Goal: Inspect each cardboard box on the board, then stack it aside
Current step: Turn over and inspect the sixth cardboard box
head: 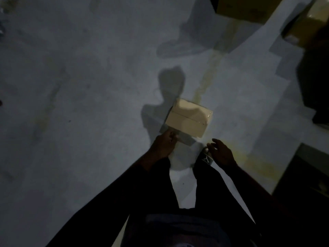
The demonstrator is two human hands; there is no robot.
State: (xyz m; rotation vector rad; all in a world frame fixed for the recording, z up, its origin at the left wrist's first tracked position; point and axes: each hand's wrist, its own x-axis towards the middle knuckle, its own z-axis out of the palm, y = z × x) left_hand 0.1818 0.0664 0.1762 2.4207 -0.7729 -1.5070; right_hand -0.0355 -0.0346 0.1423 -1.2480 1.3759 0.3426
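Observation:
A small pale cardboard box [188, 118], sealed with clear tape, hangs above the grey floor in front of my legs. My left hand [164, 145] grips its near left corner from below, fingers closed on the edge. My right hand [220, 152] hovers apart from the box on the right, fingers spread, holding nothing. The scene is dim and the box's underside is hidden.
A larger cardboard box [245, 9] lies at the top right, with another taped box [306, 24] beside it. A dark bulky shape [315, 77] stands at the right edge. A dark object [306, 179] sits at the lower right. A yellow line [210, 72] runs across the floor.

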